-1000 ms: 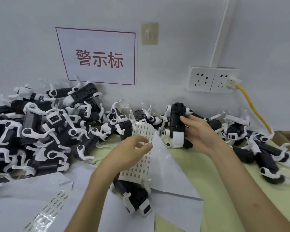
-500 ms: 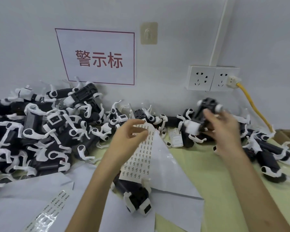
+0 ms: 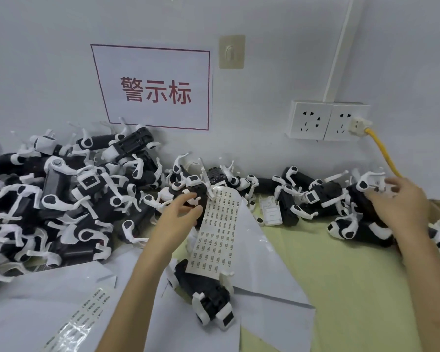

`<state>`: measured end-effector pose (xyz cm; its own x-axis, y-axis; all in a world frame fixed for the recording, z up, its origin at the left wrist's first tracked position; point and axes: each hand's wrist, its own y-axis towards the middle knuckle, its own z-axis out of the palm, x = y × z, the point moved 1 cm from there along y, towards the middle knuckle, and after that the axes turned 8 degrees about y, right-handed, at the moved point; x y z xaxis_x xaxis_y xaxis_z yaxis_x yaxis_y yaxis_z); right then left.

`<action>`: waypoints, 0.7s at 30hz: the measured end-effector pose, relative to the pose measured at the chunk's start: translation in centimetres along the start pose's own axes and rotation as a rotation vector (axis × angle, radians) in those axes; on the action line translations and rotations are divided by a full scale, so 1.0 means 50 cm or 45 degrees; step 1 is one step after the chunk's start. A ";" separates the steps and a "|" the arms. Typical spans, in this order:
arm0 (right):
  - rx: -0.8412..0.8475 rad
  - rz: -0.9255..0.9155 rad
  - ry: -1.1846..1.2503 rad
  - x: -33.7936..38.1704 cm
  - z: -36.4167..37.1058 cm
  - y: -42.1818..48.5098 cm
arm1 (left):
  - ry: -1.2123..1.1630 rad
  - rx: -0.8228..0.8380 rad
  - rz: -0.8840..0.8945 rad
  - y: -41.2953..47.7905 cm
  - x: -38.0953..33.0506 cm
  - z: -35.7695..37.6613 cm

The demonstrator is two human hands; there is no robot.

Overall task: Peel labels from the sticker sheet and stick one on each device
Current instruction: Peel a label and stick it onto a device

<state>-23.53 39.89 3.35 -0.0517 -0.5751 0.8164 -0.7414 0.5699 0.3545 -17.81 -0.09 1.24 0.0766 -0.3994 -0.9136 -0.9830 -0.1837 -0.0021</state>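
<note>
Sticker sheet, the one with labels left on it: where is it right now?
In the head view the sticker sheet sits centre, draped from the device pile at the wall down onto a lone device, just right of the left hand.

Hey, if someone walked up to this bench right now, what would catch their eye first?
Probably the big heap of black-and-white robot-dog devices piled against the wall on the left. Next, the white wall sign with red characters above it, and the long white sticker sheet draped over one device at centre, with the left hand beside it. The right hand reaches into the smaller pile on the right.
</note>
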 end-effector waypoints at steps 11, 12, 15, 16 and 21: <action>0.464 -0.167 0.778 0.160 0.080 -0.130 | -0.043 -0.184 0.226 -0.002 -0.002 0.004; 0.536 -0.180 0.804 0.169 0.092 -0.146 | -0.057 -0.224 0.261 -0.005 -0.009 0.004; 0.717 -0.231 0.807 0.186 0.124 -0.192 | -0.182 -0.310 0.365 -0.021 -0.041 0.000; 0.767 -0.249 0.787 0.189 0.134 -0.206 | -0.230 -0.340 0.400 -0.028 -0.053 -0.003; 1.159 -0.251 0.887 0.199 0.150 -0.252 | -0.628 -0.279 0.509 -0.061 -0.114 -0.010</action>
<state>-19.72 22.57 3.58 0.2873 0.0019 0.9578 -0.9170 -0.2883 0.2756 -15.16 2.31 6.63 -0.4230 -0.0269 -0.9057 -0.8592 -0.3056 0.4104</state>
